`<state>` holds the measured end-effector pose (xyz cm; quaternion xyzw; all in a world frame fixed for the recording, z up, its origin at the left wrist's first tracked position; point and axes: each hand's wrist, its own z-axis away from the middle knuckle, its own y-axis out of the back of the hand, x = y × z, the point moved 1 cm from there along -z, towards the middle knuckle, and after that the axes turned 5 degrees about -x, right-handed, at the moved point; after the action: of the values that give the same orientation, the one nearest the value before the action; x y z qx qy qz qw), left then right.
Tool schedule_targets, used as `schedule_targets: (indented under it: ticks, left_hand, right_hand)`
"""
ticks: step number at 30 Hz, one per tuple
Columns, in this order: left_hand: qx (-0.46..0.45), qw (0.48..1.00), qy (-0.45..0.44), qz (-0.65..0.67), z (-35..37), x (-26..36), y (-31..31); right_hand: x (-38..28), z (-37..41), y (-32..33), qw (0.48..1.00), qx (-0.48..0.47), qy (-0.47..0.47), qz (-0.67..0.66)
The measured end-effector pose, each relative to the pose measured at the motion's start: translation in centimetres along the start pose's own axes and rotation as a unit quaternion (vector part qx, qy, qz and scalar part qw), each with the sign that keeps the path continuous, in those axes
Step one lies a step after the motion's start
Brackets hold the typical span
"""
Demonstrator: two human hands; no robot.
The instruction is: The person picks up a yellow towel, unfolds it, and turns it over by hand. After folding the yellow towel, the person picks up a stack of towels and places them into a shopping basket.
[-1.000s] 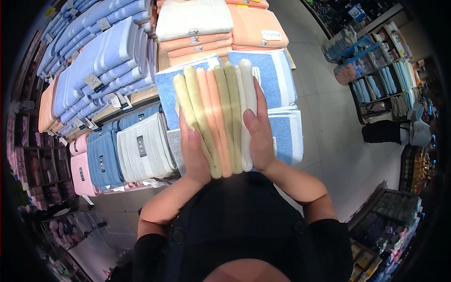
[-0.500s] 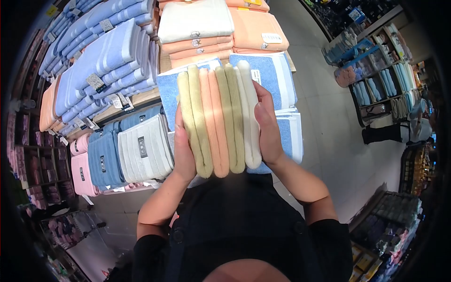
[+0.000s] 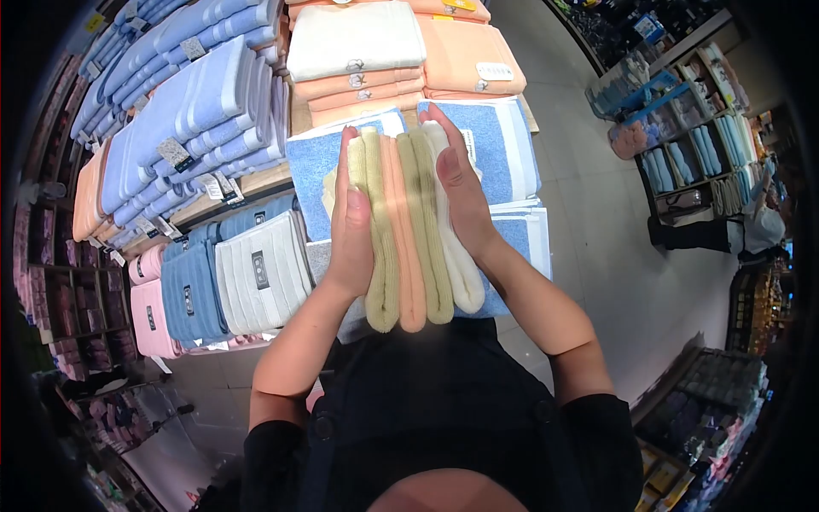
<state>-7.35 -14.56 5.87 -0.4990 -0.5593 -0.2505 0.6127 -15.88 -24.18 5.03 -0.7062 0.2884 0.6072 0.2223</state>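
Note:
Between my two palms stands a row of folded towels: a pale green towel (image 3: 380, 247), a peach towel (image 3: 408, 256), an olive-green towel (image 3: 433, 256) and a white towel (image 3: 463, 273). My left hand (image 3: 348, 243) presses flat against the green side, thumb toward me. Against the white side lies my right hand (image 3: 465, 200), its fingers stretched along the towel. Both hands squeeze the row upright, folded edges facing up. Blue towels with white borders (image 3: 512, 154) lie beneath and behind it. Part of a cream-coloured item shows behind my left hand.
Periwinkle towels with tags (image 3: 196, 94) are stacked at the left. Grey-white towels (image 3: 264, 264), teal towels (image 3: 189, 290) and pink towels (image 3: 152, 316) sit in front of them. A white towel (image 3: 358, 38) tops a peach stack behind. Across the aisle floor (image 3: 589, 213) stand shelves (image 3: 699, 145).
My hands have pressed closer together, squeezing the row narrower. The fingers have straightened, and the towels' near ends have shifted slightly right and toward me.

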Motion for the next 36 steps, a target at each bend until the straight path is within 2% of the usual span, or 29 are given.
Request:
schedule_targets:
  ticks: [5, 8, 9, 11, 12, 14, 15, 17, 19, 20, 21, 22, 23, 24, 27, 28, 30, 31, 33, 34, 36]
  left_hand:
    - [0.016, 1.0, -0.013, -0.004, 0.0, -0.2, -0.5]
    - [-0.017, 0.996, -0.018, 0.087, -0.1, -1.7, 1.8]
    - [-0.038, 0.989, -0.016, 0.139, 0.0, -2.8, 3.2]
    - [-0.053, 0.987, 0.009, 0.152, 1.2, -4.5, 5.0]
    - [-0.072, 0.989, 0.034, 0.122, 2.0, -4.9, 5.7]
    - [-0.1, 0.993, 0.024, 0.065, 2.4, -7.2, 6.5]
    - [-0.109, 0.993, -0.008, 0.038, 2.6, -9.5, 6.8]
    - [-0.092, 0.993, 0.0, 0.077, 3.3, -10.3, 6.3]
    - [-0.04, 0.976, 0.068, 0.205, 3.0, -8.2, 4.9]
    - [-0.04, 0.996, 0.027, 0.07, 2.9, -6.7, 4.3]
    - [-0.027, 0.997, -0.011, -0.068, 2.8, -5.2, 3.7]
    - [-0.024, 0.996, 0.035, 0.08, 2.5, -2.2, 2.4]
    - [-0.021, 0.971, 0.08, 0.224, 2.2, -0.3, 1.6]
    - [-0.023, 0.961, 0.096, 0.257, 2.0, 0.1, 1.7]
    - [-0.018, 0.976, 0.09, 0.196, 1.9, -0.4, 2.0]
    - [-0.031, 0.988, 0.063, 0.134, 1.9, -0.9, 2.3]
    - [-0.053, 0.999, 0.009, 0.008, 2.0, -2.5, 3.5]
    - [-0.068, 0.997, 0.008, -0.028, 2.0, -3.9, 4.5]
    - [-0.098, 0.99, 0.006, -0.1, 1.9, -5.7, 6.2]
    - [-0.103, 0.992, 0.066, -0.039, 2.5, -6.0, 6.6]
    - [-0.13, 0.985, 0.08, 0.077, 4.5, -5.9, 7.1]
  right_hand:
    - [0.0, 0.1, -0.2, 0.997, 0.016, 0.042, 0.069]
    - [0.1, 0.3, -0.1, 0.998, 0.031, 0.013, -0.046]
    - [0.3, 0.6, 0.1, 0.994, 0.027, 0.036, -0.096]
    - [1.8, 1.2, 0.9, 0.978, 0.017, 0.08, -0.194]
    - [3.0, 2.0, 1.6, 0.979, -0.029, 0.096, -0.177]
    - [7.1, 4.4, 2.2, 0.986, -0.065, 0.014, -0.153]
    - [7.4, 5.2, 1.9, 0.986, -0.067, -0.015, -0.152]
    - [7.0, 6.3, 1.0, 0.984, -0.056, -0.057, -0.161]
    - [3.5, 5.4, 0.4, 0.989, -0.039, -0.061, -0.128]
    - [0.6, 4.8, 0.2, 0.994, -0.033, -0.055, -0.086]
    - [-0.2, 4.6, 0.1, 0.988, -0.024, -0.08, -0.131]
    - [-1.1, 4.3, -0.1, 0.978, -0.013, -0.105, -0.178]
    - [-2.0, 4.1, -0.3, 0.966, 0.001, -0.128, -0.223]
    - [-2.3, 4.0, -0.5, 0.956, 0.009, -0.14, -0.257]
    - [-1.7, 4.1, -1.2, 0.953, 0.028, -0.151, -0.263]
    - [-1.6, 4.3, -1.4, 0.961, 0.022, -0.132, -0.243]
    - [-0.9, 4.3, -1.1, 0.99, -0.001, -0.073, -0.119]
    - [-0.2, 4.4, -0.6, 0.999, -0.019, -0.032, -0.014]
    - [0.8, 4.3, -0.4, 1.0, -0.021, 0.0, 0.009]
    - [1.3, 4.1, -0.8, 0.997, -0.006, -0.011, -0.074]
    - [3.1, 4.3, -0.6, 0.988, 0.011, -0.024, -0.151]
